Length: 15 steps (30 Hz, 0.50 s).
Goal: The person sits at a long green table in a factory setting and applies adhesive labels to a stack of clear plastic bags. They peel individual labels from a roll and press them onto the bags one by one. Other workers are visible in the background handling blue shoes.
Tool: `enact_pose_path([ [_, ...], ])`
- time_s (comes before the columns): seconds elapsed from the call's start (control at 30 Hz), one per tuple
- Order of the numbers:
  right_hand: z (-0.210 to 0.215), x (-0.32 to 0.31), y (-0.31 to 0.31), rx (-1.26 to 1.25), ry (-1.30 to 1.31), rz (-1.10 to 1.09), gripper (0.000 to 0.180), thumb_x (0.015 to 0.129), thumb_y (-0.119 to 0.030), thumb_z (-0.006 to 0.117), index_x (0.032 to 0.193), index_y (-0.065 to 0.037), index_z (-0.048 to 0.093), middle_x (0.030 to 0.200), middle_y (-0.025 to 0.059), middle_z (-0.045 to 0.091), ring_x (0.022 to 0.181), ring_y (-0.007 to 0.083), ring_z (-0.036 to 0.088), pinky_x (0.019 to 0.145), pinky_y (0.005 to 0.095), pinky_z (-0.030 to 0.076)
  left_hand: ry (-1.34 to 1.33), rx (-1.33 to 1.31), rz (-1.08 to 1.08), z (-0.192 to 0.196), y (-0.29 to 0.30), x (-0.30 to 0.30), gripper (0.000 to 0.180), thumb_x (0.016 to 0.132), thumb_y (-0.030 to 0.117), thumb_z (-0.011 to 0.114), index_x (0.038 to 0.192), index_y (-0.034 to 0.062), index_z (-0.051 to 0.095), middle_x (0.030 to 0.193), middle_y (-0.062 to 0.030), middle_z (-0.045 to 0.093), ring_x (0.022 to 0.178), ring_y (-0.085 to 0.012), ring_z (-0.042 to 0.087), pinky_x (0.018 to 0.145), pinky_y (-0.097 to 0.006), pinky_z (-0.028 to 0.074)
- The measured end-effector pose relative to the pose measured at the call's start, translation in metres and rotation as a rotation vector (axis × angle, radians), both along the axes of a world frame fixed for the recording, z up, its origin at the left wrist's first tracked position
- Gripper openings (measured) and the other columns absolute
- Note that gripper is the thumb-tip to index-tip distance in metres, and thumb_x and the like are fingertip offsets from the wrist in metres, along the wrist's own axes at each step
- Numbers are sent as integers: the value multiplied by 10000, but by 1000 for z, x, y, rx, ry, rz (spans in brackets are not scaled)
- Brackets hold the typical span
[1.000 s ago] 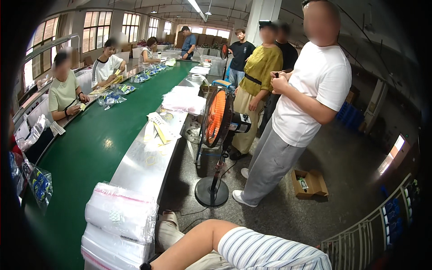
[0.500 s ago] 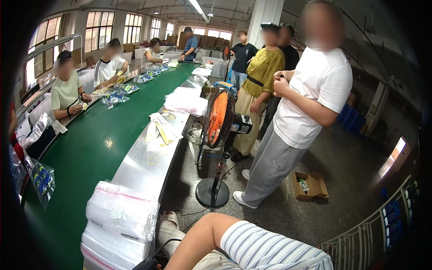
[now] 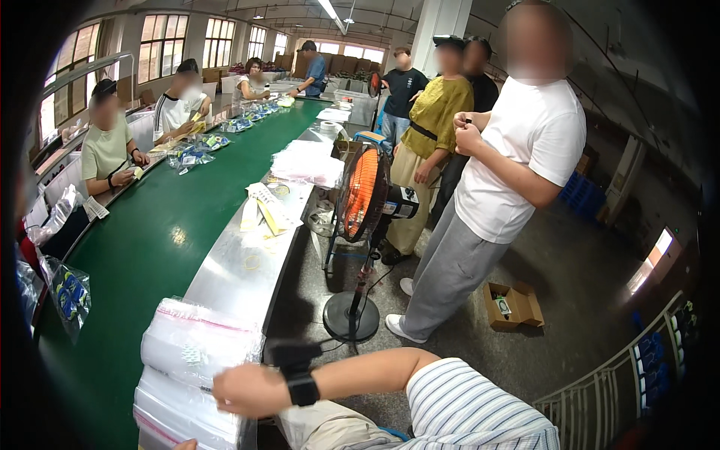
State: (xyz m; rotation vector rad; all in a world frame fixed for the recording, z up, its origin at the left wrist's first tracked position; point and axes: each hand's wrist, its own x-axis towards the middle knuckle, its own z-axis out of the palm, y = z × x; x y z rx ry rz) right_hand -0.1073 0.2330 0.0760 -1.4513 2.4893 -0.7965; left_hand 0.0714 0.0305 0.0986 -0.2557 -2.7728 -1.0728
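Observation:
My right hand (image 3: pixel 253 391) is over the right edge of a pile of clear plastic bags (image 3: pixel 169 401), its back toward me. A black strap with a box-like device (image 3: pixel 300 379) is around that wrist. The fingers are slightly blurred and mostly turned away, so I cannot make out whether they hold a bag. Of my left hand (image 3: pixel 186 445), only a bit of finger shows at the lower edge, beside the bags. The upper bags (image 3: pixel 196 341) have a pink-red strip along one edge and a pale green patch.
A green conveyor belt (image 3: pixel 161 225) runs away at left, with bagged blue-green items (image 3: pixel 71 296) on it and several people seated along its far side. Yellow and white paper slips (image 3: pixel 270 210) lie on the metal ledge. A standing fan (image 3: pixel 364 195) and several standing people are at right.
My right forearm has swung out to the left, bringing my right hand into view over the bags. A bit of my left hand has appeared at the lower edge.

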Motion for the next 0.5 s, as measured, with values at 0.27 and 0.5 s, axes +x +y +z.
enact_pose_path([
  [0.27,73,-64,52,-81,1252,-217,108,631,-125,603,671,-33,563,730,54,505,739,192,509,696,293,442,163,-661,182,9,-39,17,386,811,173,666,1156,22,579,1099,-177,588,1069,-367,529,928,-459,404],
  [0.5,51,-66,58,48,1180,-130,86,632,-130,592,605,-54,561,692,30,498,727,181,488,711,295,425,118,-725,199,-10,-49,29,375,830,232,645,1145,36,587,1089,-159,601,1044,-360,542,910,-465,411],
])
